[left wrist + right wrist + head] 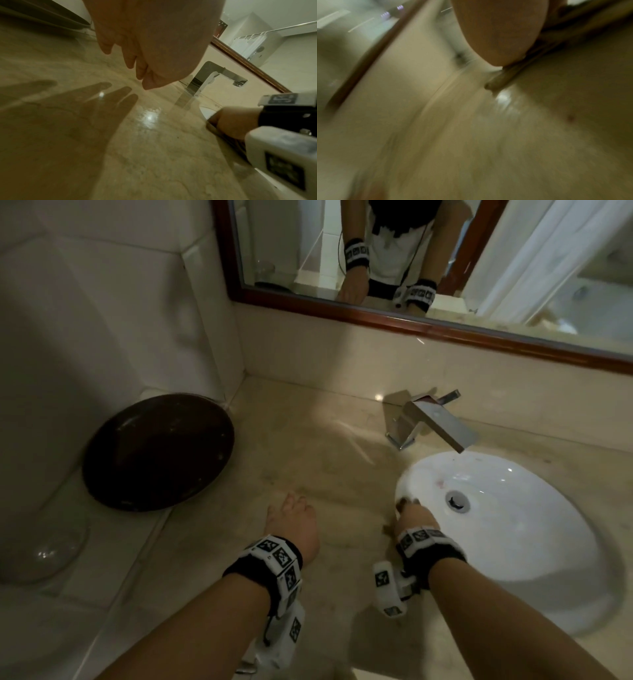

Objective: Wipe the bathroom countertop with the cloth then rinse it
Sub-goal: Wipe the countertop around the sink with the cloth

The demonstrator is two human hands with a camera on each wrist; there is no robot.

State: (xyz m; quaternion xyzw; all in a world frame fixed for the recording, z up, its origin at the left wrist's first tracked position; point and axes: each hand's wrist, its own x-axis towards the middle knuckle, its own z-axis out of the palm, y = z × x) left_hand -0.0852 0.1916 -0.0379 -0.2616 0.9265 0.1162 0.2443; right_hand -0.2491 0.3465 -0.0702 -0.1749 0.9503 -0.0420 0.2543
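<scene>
Both hands are low over the beige marble counter. From the head view, the left hand hangs palm down just left of the white sink, fingers pointing away. The left wrist view adds that those fingers are straight and relaxed, holding nothing and lifted off the stone, with the hand's shadow spread beneath them. The right hand sits at the sink's left rim with its back to the head camera, so the grip is hidden there; only a dark scrap of cloth pokes out past the knuckles. In the left wrist view the right hand appears from the side, pressed down on dark cloth lying flat where counter meets basin. The right wrist view is heavily blurred, showing only a thumb-like shape above dark folds, so I cannot tell whether the fingers curl round the cloth or just press on it. Behind the sink stands a square chrome faucet. A dark round tray leans in the corner, and a wood-framed mirror hangs above.
</scene>
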